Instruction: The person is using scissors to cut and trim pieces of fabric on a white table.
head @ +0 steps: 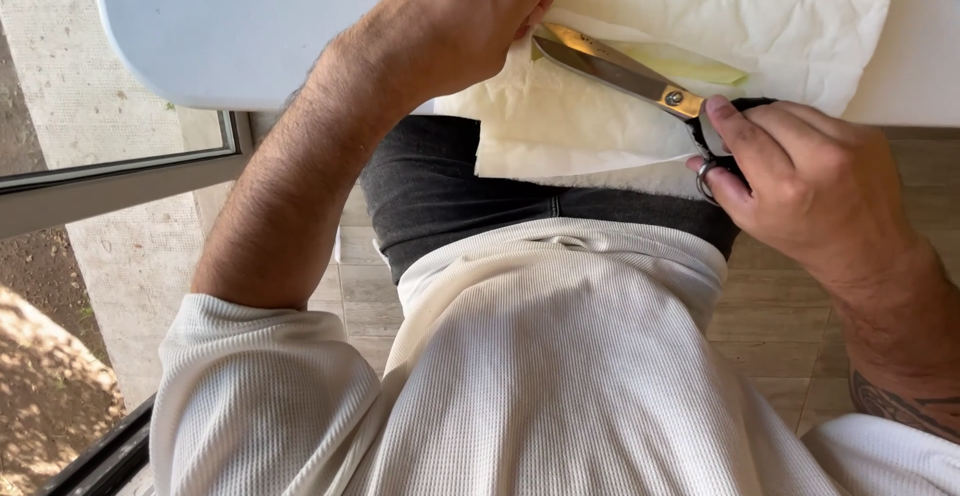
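I see a white table over tiled floor. My left hand pinches cream quilted fabric at its edge; my right hand grips open scissors.

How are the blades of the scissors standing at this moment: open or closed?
Open, slightly. The scissors in the right hand show two blades parted toward the tips, over the white quilted fabric that the left hand holds down.
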